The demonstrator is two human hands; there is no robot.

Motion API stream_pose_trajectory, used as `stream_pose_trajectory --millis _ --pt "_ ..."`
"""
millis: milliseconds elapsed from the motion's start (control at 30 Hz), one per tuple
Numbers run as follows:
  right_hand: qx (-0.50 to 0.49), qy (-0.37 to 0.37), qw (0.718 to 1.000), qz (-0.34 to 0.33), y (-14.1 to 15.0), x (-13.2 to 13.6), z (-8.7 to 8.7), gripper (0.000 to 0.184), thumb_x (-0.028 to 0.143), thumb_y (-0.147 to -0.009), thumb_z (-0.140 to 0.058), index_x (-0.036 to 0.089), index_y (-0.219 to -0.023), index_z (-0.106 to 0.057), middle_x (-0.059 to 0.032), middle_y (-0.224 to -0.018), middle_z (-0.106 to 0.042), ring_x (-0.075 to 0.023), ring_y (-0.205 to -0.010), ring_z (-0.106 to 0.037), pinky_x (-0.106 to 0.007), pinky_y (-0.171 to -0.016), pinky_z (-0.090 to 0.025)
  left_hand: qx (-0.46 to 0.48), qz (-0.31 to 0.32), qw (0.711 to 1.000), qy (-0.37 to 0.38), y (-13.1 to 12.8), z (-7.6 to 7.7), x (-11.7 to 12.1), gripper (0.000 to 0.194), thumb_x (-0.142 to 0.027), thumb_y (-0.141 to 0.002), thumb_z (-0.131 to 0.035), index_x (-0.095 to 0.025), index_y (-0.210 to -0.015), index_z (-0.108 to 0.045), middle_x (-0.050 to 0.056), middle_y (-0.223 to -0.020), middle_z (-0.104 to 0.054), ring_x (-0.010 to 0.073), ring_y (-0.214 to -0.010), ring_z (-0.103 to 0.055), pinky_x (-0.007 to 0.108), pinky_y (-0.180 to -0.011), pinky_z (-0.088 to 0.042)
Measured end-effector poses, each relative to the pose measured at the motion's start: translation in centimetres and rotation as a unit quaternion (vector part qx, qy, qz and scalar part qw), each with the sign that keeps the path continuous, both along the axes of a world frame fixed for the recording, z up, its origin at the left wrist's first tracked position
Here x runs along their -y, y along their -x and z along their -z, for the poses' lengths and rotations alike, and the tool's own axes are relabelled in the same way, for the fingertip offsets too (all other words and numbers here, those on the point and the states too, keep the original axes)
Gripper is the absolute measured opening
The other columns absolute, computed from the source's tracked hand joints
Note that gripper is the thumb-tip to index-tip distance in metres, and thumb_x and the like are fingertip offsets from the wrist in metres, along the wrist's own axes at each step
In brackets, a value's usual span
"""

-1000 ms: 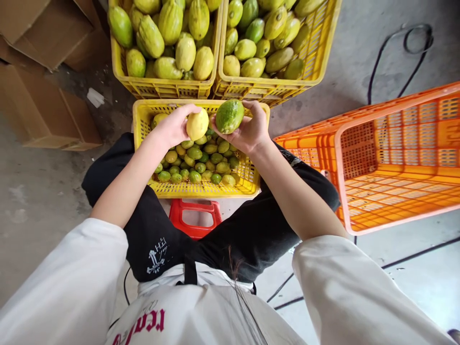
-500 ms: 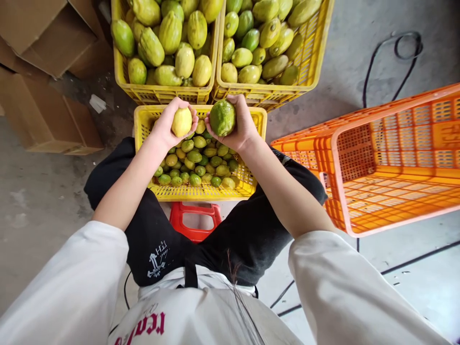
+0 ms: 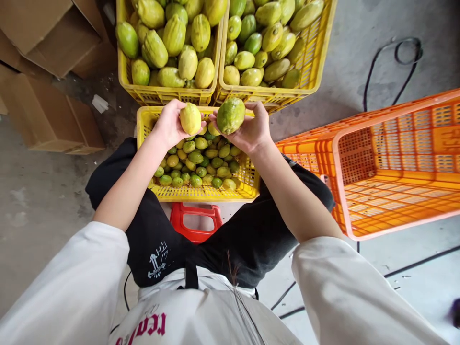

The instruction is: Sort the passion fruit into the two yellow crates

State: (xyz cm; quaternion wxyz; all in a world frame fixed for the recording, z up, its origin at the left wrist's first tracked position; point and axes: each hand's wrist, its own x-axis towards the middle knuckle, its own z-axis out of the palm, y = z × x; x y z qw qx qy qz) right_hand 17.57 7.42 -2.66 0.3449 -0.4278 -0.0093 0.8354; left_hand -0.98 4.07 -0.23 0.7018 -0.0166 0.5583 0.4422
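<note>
Near crate (image 3: 201, 197): bears small fruits (image 3: 196, 157); both hands are over its far half.
Left grip: left hand (image 3: 170, 125) curled round a yellow fruit (image 3: 190, 119), left of the near crate's middle.
Right grip: right hand (image 3: 254, 132) cradling a larger green fruit (image 3: 230, 116), right of its middle.
Handling: best supported from below — light fingers, no squeezing.
Edges: back-left crate (image 3: 143, 92) and back-right crate (image 3: 298, 93) just beyond the near crate — knuckles could knock there.
Open room: above the near crate's near half.
</note>
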Motion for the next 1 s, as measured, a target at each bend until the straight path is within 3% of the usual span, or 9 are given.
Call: stream_pose_trajectory --millis 167,367,600,700,800,900,1000 --pt "0.027 -0.031 0.999 0.012 -0.9 0.2 0.5 0.009 0.038 -0.091 -0.057 0.030 -0.091 -0.059 0.0021 -0.077 -0.070 -0.0225 -0.099 -0.068 -0.046 -0.089 -0.061 -0.034 0.003 0.999 -0.010 -0.1 0.7 0.3 0.005 -0.026 -0.090 -0.064 -0.022 -0.089 -0.060 0.000 -0.076 -0.063 0.0164 -0.078 -0.068 0.029 -0.082 -0.060" --pt "0.034 -0.007 0.999 0.007 -0.4 0.3 0.8 0.016 0.044 -0.088 -0.063 0.030 -0.095 -0.059 0.0013 -0.080 -0.068 -0.0234 -0.089 -0.070 -0.047 -0.080 -0.066 0.011 -0.040 0.999 0.031 -0.3 0.9 0.3 0.010 -0.027 -0.089 -0.067 -0.025 -0.087 -0.058 -0.001 -0.072 -0.059 0.0140 -0.066 -0.064 0.023 -0.063 -0.056" --pt "0.046 0.027 0.998 0.017 1.7 -0.2 0.4 0.022 0.045 -0.094 -0.058 0.025 -0.085 -0.058 0.0003 -0.073 -0.063 -0.0174 -0.075 -0.065 -0.030 -0.068 -0.065 0.033 -0.049 0.998 0.008 0.1 1.2 0.2 0.003 -0.028 -0.092 -0.061 -0.026 -0.092 -0.061 0.002 -0.070 -0.063 0.0155 -0.069 -0.067 0.021 -0.062 -0.056" --pt "0.051 0.021 0.998 0.015 2.4 -0.4 0.7 0.018 0.043 -0.094 -0.057 0.027 -0.087 -0.057 0.0028 -0.072 -0.062 -0.0180 -0.076 -0.067 -0.034 -0.069 -0.066 0.025 -0.045 0.999 0.009 0.2 0.7 0.1 0.008 -0.033 -0.093 -0.060 -0.027 -0.096 -0.064 0.004 -0.067 -0.063 0.0206 -0.077 -0.071 0.025 -0.064 -0.058" --pt "0.045 0.008 0.999 0.019 2.4 -0.5 0.8 0.016 0.044 -0.091 -0.057 0.028 -0.089 -0.058 0.0016 -0.073 -0.065 -0.0222 -0.087 -0.070 -0.040 -0.075 -0.066 0.027 -0.032 0.999 -0.011 0.3 -0.1 -0.1 0.027 -0.038 -0.099 -0.041 -0.021 -0.098 -0.063 0.007 -0.067 -0.064 0.0227 -0.080 -0.072 0.029 -0.066 -0.060" --pt "0.023 0.007 1.000 0.006 1.9 -0.5 0.2 0.020 0.048 -0.086 -0.060 0.028 -0.091 -0.060 -0.0015 -0.074 -0.068 -0.0279 -0.096 -0.071 -0.048 -0.080 -0.064 0.017 -0.011 0.999 -0.039 0.4 -0.6 -0.2 0.037 -0.029 -0.101 -0.028 -0.016 -0.097 -0.062 0.009 -0.074 -0.068 0.0236 -0.087 -0.074 0.030 -0.071 -0.060" --pt "0.000 -0.001 1.000 0.006 1.1 -0.5 -0.6 0.018 0.040 -0.087 -0.052 0.028 -0.096 -0.062 -0.0027 -0.073 -0.069 -0.0300 -0.094 -0.072 -0.053 -0.080 -0.063 0.006 0.022 0.998 -0.061 0.5 -0.3 -0.2 0.034 -0.024 -0.101 -0.030 -0.015 -0.093 -0.061 0.012 -0.084 -0.072 0.0242 -0.093 -0.074 0.029 -0.074 -0.059"
